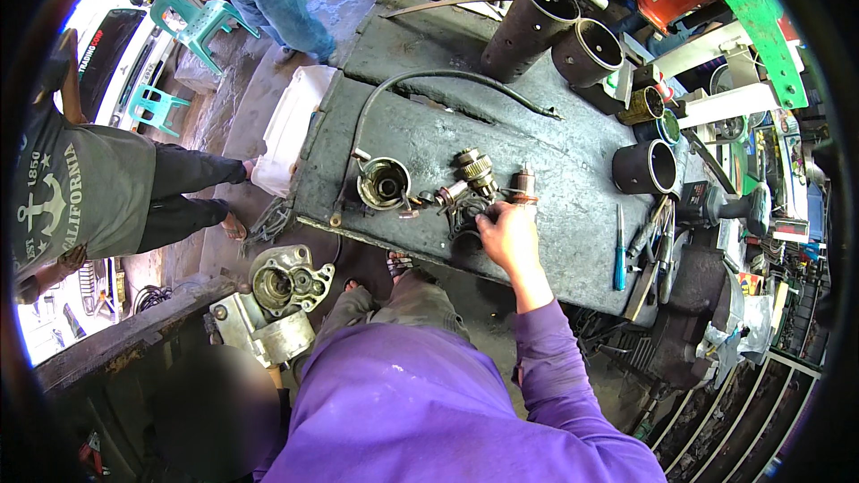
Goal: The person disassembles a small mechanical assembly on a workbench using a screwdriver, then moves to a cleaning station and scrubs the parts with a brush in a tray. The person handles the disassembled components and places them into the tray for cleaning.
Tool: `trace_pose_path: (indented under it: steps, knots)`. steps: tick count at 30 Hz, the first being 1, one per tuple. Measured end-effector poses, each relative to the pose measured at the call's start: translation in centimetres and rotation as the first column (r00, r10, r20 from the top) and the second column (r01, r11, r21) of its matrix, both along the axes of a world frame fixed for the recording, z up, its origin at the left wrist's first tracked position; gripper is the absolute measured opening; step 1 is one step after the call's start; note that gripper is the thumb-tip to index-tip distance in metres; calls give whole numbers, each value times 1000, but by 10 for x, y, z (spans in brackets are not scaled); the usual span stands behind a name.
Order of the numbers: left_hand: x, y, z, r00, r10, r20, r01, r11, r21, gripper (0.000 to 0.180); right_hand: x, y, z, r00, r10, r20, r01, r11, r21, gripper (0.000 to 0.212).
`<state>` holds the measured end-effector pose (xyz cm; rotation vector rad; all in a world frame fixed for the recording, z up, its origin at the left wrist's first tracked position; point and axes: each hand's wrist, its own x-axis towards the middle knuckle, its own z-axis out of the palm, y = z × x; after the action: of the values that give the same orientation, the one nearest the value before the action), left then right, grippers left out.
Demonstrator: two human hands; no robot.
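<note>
My right hand (510, 237) reaches over the workbench, its fingers closed on a small dark metal part (465, 219) whose shape I cannot make out. Around it lie a metal gear (476, 170), a copper-brown cylindrical part (524, 184) and a small shaft-like piece (452, 192). Left of these stands a round metal cup (384, 183) with a ringed inside. Beside my left hip a grey cast metal housing (277, 304) with a round flanged opening is held up off the bench. Only a bit of my left hand (275, 377) shows beneath it; its fingers are mostly hidden.
A black hose (429, 73) curves across the workbench (573, 250). Dark metal cylinders (530, 29) stand at the back; another (644, 167) lies at the right, near a blue-handled screwdriver (620, 250) and several tools. Two people (98, 179) stand at the left beside a white container (295, 130).
</note>
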<state>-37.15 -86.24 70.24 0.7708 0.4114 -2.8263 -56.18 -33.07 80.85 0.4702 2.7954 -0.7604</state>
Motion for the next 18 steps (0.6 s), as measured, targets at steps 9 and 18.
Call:
trace_pose_path:
  steps: [9,18]
  knots:
    - [2,2,-1,1000,-4,-1,4,1000,-21,65,-13,49,19,936,-155,-315,190,978,82,35]
    - [10,3,-3,1000,23,-19,-22,1000,13,65,3,-10,-29,956,226,-188,-188,961,200,43]
